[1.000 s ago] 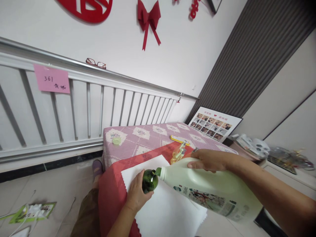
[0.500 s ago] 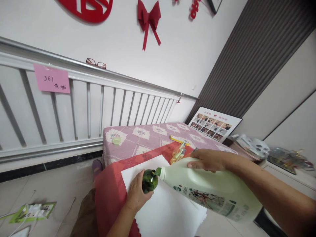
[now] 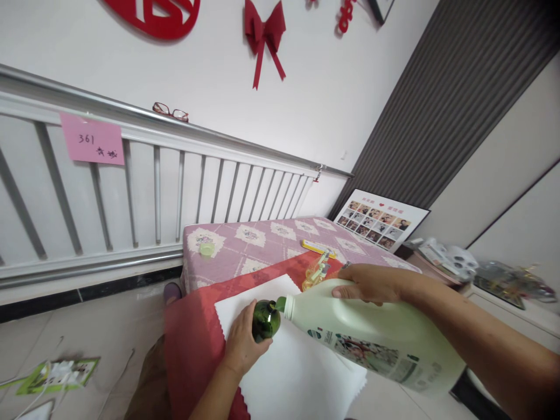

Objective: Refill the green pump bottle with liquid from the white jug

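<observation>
My left hand is wrapped round a small dark green bottle that stands on a white cloth. My right hand grips the top of a large pale green jug, tipped almost flat with its spout touching the mouth of the small bottle. The white cloth lies over a red cloth on the table.
A yellowish spray bottle lies behind the jug. On the pink patterned tablecloth sit a small green cap and a yellow strip. A white radiator runs along the wall, glasses on its top. A photo board leans at the right.
</observation>
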A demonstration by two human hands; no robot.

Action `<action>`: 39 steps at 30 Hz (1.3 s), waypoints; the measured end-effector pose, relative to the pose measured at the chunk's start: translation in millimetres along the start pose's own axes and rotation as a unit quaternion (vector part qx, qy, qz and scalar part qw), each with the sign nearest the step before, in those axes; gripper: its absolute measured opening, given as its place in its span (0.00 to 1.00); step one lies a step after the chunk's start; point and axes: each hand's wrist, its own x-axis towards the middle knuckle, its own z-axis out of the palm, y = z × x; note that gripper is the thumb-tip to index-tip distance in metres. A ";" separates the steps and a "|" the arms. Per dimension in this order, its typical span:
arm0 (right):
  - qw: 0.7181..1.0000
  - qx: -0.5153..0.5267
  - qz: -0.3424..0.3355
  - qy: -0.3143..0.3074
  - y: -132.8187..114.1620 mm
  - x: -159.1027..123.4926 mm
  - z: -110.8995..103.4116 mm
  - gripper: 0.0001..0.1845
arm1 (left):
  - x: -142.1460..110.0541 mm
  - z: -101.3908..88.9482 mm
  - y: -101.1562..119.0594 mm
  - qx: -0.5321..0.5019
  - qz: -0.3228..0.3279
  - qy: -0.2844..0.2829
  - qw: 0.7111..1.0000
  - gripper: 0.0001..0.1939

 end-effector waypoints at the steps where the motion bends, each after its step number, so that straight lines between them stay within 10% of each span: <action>1: 1.000 0.002 0.000 0.000 0.4 0.2 0.0 0.28 | 0.1 0.3 -0.3 0.001 0.001 0.000 1.000 0.48; 39: 1.000 0.003 -0.002 0.003 0.9 1.7 0.4 0.28 | -0.1 -0.5 1.6 0.010 -0.003 -0.009 1.000 0.48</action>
